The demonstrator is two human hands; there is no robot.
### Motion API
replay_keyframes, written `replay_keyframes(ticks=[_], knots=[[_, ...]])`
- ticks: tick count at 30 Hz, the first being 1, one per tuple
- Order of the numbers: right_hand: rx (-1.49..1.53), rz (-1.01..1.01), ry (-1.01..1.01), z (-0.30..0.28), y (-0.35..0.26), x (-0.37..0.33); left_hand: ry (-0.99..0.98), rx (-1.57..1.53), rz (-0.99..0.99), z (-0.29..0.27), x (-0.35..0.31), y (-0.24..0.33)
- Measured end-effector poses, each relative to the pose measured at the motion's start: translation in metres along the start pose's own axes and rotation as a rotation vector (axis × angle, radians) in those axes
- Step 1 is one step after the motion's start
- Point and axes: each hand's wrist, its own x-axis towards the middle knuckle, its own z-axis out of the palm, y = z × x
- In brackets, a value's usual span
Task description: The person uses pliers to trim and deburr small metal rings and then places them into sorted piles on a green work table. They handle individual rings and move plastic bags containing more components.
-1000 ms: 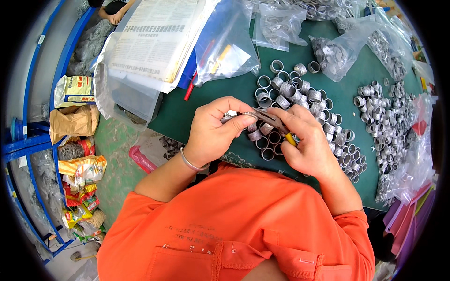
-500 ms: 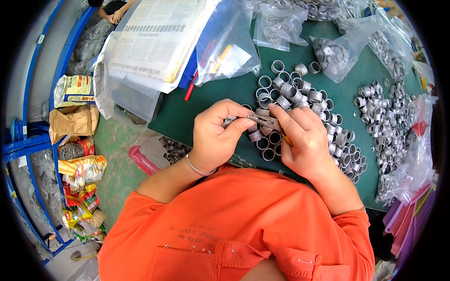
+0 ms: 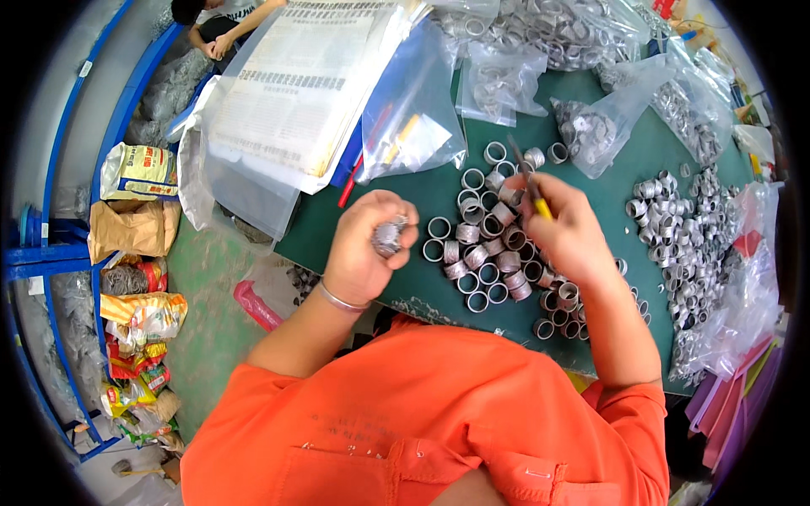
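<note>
My left hand (image 3: pixel 364 249) is raised at the table's near side, fingers curled round a grey metal ring (image 3: pixel 388 237) that motion smears a little. To its right, over the ring pile, my right hand (image 3: pixel 558 226) grips a slim, blade-like metal tool (image 3: pixel 525 173) by its yellow handle. The tool's dark tip points up and away from me, well apart from the left hand. Below and between both hands lies a loose heap of grey metal rings (image 3: pixel 475 255), some upright, some on their sides. My right hand covers part of the heap.
A second heap of smaller grey rings (image 3: pixel 688 228) spreads at the right. Clear bags of metal parts (image 3: pixel 591 126) lie at the back. Newspapers (image 3: pixel 278 93) and a red pen (image 3: pixel 348 187) are at the left. Blue shelving (image 3: pixel 51 253) holds packages. Another person's hands (image 3: pixel 221 44) show far left.
My hands, earlier together with the tool between them, have moved apart. The tool has swung upright in my right hand, which moved up and right. The ring now shows in my left hand.
</note>
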Motion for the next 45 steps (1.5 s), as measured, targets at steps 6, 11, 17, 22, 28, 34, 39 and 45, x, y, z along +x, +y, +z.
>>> replay_keyframes(ticks=[6, 11, 17, 22, 28, 34, 39, 45], knots=[[0.406, 0.307, -0.069, -0.006, -0.012, 0.069, 0.223, 0.117, -0.06, -0.013, 0.014, 0.001], [0.146, 0.374, -0.075, 0.015, -0.01, 0.117, 0.216, 0.255, 0.067, 0.004, 0.023, 0.001], [0.422, 0.363, -0.001, 0.048, -0.013, 0.14, 0.207, 0.417, 0.414, 0.023, 0.04, 0.01], [0.641, 0.216, -0.034, 0.079, -0.009, 0.135, 0.2, 0.604, 0.678, 0.045, 0.04, 0.034], [-0.265, -0.684, 0.398, 0.009, -0.014, 0.068, 0.083, 0.208, 0.646, 0.058, -0.002, 0.054], [-0.593, -0.296, 0.866, -0.103, 0.004, 0.025, -0.279, -0.199, -0.244, 0.112, 0.025, 0.044], [-0.366, 0.084, 0.572, -0.11, 0.027, 0.033, -0.497, 0.001, -0.611, 0.182, 0.1, -0.015], [-0.008, 0.183, 0.505, -0.121, 0.031, 0.025, -0.129, 0.18, -0.405, 0.23, 0.172, -0.049]])
